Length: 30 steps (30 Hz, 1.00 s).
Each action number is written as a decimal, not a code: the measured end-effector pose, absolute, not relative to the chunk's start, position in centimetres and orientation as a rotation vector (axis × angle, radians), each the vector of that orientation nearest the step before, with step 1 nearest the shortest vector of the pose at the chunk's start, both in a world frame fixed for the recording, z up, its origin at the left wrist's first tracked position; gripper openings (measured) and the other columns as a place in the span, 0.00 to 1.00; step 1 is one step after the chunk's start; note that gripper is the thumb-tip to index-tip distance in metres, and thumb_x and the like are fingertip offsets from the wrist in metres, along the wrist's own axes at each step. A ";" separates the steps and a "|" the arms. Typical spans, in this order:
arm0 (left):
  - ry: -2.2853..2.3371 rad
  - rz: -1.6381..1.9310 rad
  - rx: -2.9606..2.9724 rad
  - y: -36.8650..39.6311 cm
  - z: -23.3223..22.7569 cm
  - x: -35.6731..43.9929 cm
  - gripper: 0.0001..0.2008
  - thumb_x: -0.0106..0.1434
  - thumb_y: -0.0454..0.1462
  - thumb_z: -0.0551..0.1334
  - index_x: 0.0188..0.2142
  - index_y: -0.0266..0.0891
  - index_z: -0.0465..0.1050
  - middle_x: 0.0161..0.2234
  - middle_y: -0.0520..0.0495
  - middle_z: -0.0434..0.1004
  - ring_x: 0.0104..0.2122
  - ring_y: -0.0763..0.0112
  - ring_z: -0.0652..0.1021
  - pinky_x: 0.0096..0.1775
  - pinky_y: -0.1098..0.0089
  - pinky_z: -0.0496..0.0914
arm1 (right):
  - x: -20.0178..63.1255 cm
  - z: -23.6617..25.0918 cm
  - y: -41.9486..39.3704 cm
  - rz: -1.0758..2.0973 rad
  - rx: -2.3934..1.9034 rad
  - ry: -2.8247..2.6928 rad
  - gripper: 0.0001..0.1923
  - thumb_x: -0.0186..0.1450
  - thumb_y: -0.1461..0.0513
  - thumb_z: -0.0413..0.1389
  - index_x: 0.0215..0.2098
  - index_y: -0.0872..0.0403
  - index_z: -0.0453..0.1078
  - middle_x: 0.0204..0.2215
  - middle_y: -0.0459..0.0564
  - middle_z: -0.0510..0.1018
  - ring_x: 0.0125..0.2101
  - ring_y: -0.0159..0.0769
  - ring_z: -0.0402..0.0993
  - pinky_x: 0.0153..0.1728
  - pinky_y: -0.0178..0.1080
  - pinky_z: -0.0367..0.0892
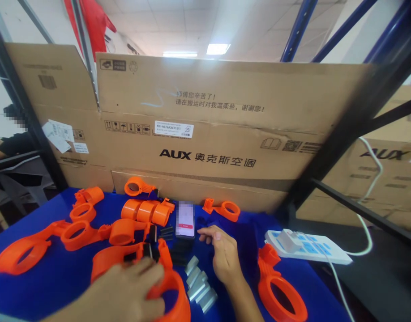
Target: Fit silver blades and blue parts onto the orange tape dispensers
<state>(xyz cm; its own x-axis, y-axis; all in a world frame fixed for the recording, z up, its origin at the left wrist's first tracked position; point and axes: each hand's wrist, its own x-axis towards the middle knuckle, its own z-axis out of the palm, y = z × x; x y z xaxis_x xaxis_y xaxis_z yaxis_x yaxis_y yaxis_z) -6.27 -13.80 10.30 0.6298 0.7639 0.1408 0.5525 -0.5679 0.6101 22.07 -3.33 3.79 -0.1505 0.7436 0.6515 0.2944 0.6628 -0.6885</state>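
My left hand [134, 286], smeared by motion, is over the orange plastic tape dispensers at the front of the blue table. Its fingers overlap the edge of one ring-shaped tape dispenser [180, 302]; whether they grip it is unclear. Another orange dispenser [106, 259] lies just beyond that hand. My right hand [222, 252] is open, fingers loosely bent and pointing left, with nothing seen in it. Beside it lie a phone [186, 223] with a lit screen and several short silver metal pieces [200, 286]. Dark strips [166, 232] lie left of the phone.
More orange dispensers [79, 235] spread over the left of the blue cloth [62, 286]; one [281, 297] lies at the right. A white power strip [313, 248] with a plug and cables stands at the right edge. Cardboard [208, 134] walls off the back. A person's arm [10, 145] shows far left.
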 end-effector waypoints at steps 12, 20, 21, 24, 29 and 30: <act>1.240 0.368 2.688 -13.2 1.3 -2.4 0.07 0.61 0.42 0.67 0.38 0.54 0.84 0.39 0.34 0.81 0.41 0.43 0.80 0.41 0.43 0.69 | 21.9 4.2 -3.5 0.432 -0.806 -1.765 0.28 0.79 0.53 0.40 0.39 0.53 0.80 0.29 0.52 0.81 0.29 0.40 0.76 0.31 0.41 0.71; 1.640 0.125 2.746 -13.0 6.0 -2.3 0.16 0.66 0.42 0.61 0.50 0.40 0.78 0.49 0.34 0.79 0.47 0.45 0.77 0.50 0.46 0.67 | 21.2 4.7 -4.2 0.447 -0.850 -1.847 0.23 0.78 0.56 0.43 0.39 0.53 0.79 0.29 0.51 0.80 0.32 0.40 0.77 0.34 0.41 0.68; 1.651 0.168 2.745 -12.6 5.9 -2.2 0.15 0.66 0.41 0.62 0.50 0.41 0.77 0.49 0.35 0.79 0.46 0.46 0.77 0.49 0.47 0.67 | 21.1 4.7 -4.2 0.455 -0.849 -1.859 0.23 0.78 0.57 0.43 0.39 0.53 0.78 0.30 0.51 0.80 0.32 0.41 0.77 0.34 0.41 0.68; 1.646 0.287 2.724 -11.1 5.3 -2.0 0.12 0.65 0.42 0.63 0.47 0.43 0.76 0.47 0.39 0.80 0.45 0.48 0.78 0.48 0.50 0.67 | 21.1 4.8 -4.2 0.474 -0.864 -1.877 0.21 0.78 0.57 0.43 0.38 0.52 0.77 0.29 0.51 0.79 0.32 0.41 0.76 0.35 0.41 0.67; 1.562 0.506 2.691 -10.6 4.2 -2.4 0.19 0.61 0.45 0.68 0.51 0.45 0.73 0.49 0.42 0.81 0.46 0.48 0.78 0.48 0.51 0.68 | 20.5 5.9 -5.0 0.565 -0.798 -2.126 0.10 0.71 0.54 0.58 0.43 0.51 0.74 0.34 0.50 0.78 0.36 0.42 0.73 0.40 0.43 0.67; 1.542 0.555 2.689 -11.0 4.1 -2.8 0.21 0.61 0.46 0.69 0.52 0.45 0.73 0.51 0.41 0.80 0.47 0.48 0.78 0.50 0.51 0.68 | 20.2 6.1 -5.2 0.578 -0.794 -2.199 0.13 0.67 0.53 0.63 0.44 0.51 0.74 0.35 0.50 0.77 0.38 0.43 0.72 0.42 0.43 0.67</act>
